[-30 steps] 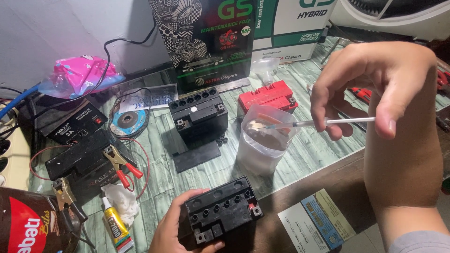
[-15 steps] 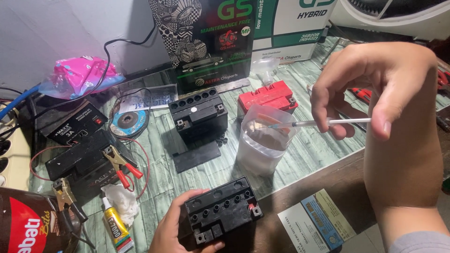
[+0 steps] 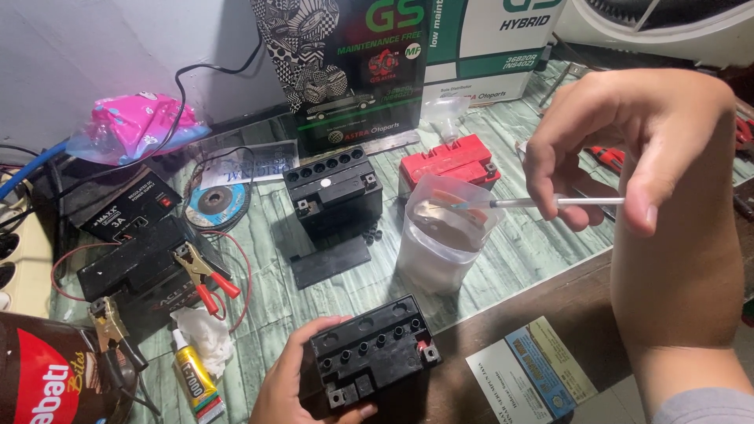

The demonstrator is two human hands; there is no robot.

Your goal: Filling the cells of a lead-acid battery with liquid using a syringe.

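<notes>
2 hands busy: your left hand (image 3: 294, 385) grips the small black battery (image 3: 373, 357) at 6 o'clock while your right hand (image 3: 628, 149) pinches the thin dropper (image 3: 542, 202), tip in the clear cup (image 3: 444, 243) — seemingly drawing liquid; next, a steady carry to the battery's open fill holes.

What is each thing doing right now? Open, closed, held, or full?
Left hand: gripping near battery.
Near battery: held, cell holes open.
Right hand: pinching syringe.
Syringe: level, tip over cup.
Cup: upright, partly full of clear liquid.
Far battery: standing, holes open.
Red battery: closed.
Glue tube: capped, lying down.
</notes>
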